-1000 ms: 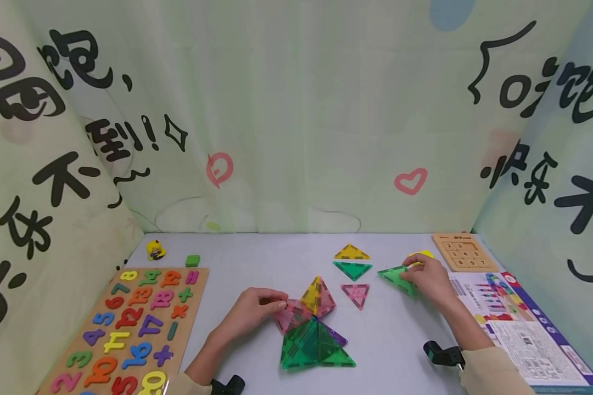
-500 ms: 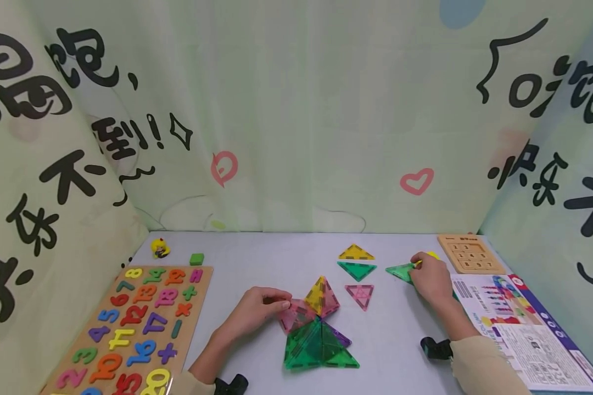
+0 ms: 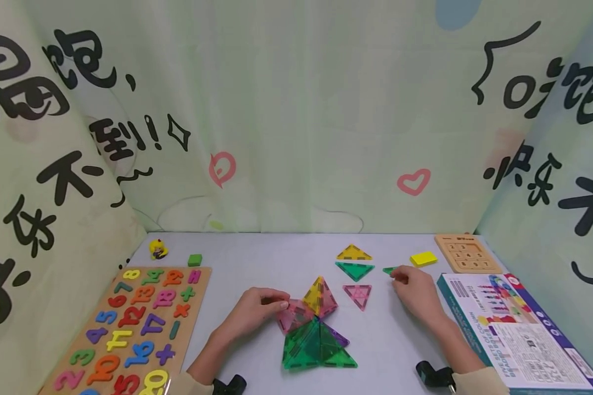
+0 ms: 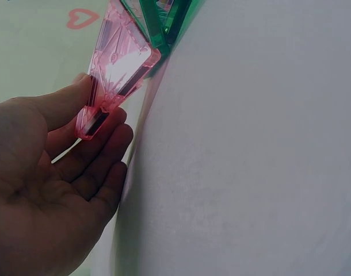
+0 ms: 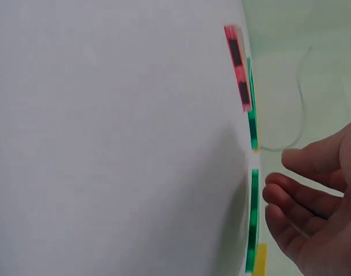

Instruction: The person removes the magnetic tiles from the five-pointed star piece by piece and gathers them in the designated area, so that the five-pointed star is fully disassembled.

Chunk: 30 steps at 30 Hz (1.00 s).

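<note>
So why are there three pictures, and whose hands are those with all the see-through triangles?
They are a person's two bare hands, filmed by three small cameras at once. The big picture comes from a camera on the person's head, looking down at a grey table. The other two come from cameras strapped to each wrist, so everything there looks tipped sideways and very close.

The left hand pinches a pink triangle tile that leans against a little build of coloured tiles. The right hand rests over a green triangle tile; whether it grips it is unclear.

Also lying on the table: a yellow tile, another green tile and a pink tile, a yellow block, a number puzzle board, a small wooden number puzzle and the toy's box.
</note>
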Each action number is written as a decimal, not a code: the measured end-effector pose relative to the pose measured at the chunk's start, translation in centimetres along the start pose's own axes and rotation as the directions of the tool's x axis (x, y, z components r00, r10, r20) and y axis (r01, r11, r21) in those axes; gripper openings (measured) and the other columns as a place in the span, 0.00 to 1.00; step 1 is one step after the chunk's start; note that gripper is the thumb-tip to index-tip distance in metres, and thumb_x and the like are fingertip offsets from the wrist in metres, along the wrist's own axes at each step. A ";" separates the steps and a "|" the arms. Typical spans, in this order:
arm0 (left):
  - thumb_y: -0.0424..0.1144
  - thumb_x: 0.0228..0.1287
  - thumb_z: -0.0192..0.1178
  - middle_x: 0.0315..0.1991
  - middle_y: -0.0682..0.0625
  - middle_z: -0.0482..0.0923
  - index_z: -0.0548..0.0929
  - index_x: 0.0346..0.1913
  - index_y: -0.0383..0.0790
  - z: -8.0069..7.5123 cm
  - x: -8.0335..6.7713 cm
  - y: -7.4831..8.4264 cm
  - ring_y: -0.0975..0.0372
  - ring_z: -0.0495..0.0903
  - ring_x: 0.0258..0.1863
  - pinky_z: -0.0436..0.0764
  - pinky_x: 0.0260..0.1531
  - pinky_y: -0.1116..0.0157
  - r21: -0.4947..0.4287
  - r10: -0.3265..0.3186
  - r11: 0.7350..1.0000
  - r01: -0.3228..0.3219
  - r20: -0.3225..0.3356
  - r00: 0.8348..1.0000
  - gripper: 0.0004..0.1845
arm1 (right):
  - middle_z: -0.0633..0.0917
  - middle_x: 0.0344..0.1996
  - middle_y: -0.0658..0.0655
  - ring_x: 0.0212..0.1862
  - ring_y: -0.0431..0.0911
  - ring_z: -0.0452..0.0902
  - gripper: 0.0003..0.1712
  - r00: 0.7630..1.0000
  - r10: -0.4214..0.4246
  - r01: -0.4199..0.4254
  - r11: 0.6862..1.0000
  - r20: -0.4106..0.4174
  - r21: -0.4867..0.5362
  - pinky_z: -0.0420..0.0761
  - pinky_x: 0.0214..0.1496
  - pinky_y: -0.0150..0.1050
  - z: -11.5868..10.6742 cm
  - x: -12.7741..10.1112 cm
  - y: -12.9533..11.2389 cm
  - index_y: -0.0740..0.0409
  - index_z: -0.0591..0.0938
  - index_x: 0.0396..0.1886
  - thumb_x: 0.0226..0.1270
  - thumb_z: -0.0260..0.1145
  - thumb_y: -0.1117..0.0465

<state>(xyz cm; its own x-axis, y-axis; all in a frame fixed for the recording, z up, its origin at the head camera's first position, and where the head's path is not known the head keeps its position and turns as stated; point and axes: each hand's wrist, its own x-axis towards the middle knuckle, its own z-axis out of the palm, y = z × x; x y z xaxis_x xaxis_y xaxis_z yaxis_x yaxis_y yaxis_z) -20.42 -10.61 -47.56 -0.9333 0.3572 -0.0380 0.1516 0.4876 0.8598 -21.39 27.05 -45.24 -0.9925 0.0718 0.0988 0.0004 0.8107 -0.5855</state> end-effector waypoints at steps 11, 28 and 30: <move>0.53 0.66 0.64 0.48 0.53 0.87 0.88 0.49 0.48 -0.1 0.0 -0.2 0.62 0.79 0.46 0.81 0.48 0.62 0.000 0.005 1.000 -0.005 0.003 1.000 0.16 | 0.87 0.38 0.50 0.38 0.44 0.76 0.09 0.927 -0.068 -0.019 0.974 0.368 0.226 0.78 0.38 0.33 3.3 -4.5 -5.0 0.53 0.87 0.44 0.66 0.68 0.62; 0.52 0.66 0.64 0.49 0.53 0.87 0.88 0.50 0.48 0.1 0.1 -0.3 0.62 0.80 0.47 0.82 0.49 0.62 -0.007 0.000 1.000 0.000 0.005 1.000 0.16 | 0.76 0.27 0.51 0.35 0.45 0.70 0.18 0.803 -0.211 0.014 0.942 0.558 0.336 0.69 0.32 0.33 4.4 -6.6 -7.3 0.55 0.83 0.37 0.49 0.81 0.57; 0.52 0.66 0.64 0.49 0.53 0.87 0.88 0.50 0.48 0.1 0.1 -0.3 0.62 0.80 0.48 0.82 0.50 0.61 -0.011 -0.002 1.000 0.002 0.004 1.000 0.16 | 0.76 0.26 0.50 0.34 0.45 0.70 0.15 0.808 -0.201 0.001 0.940 0.553 0.340 0.70 0.32 0.33 4.4 -6.6 -7.3 0.56 0.83 0.35 0.50 0.80 0.59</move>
<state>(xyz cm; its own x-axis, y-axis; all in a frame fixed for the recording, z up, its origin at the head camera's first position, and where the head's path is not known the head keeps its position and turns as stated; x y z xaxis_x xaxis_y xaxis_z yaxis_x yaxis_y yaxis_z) -20.52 -10.66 -47.87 -0.9322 0.3594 -0.0422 0.1459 0.4799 0.8651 -15.37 18.08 -45.13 -0.8700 -0.4263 -0.2478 -0.0420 0.5648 -0.8242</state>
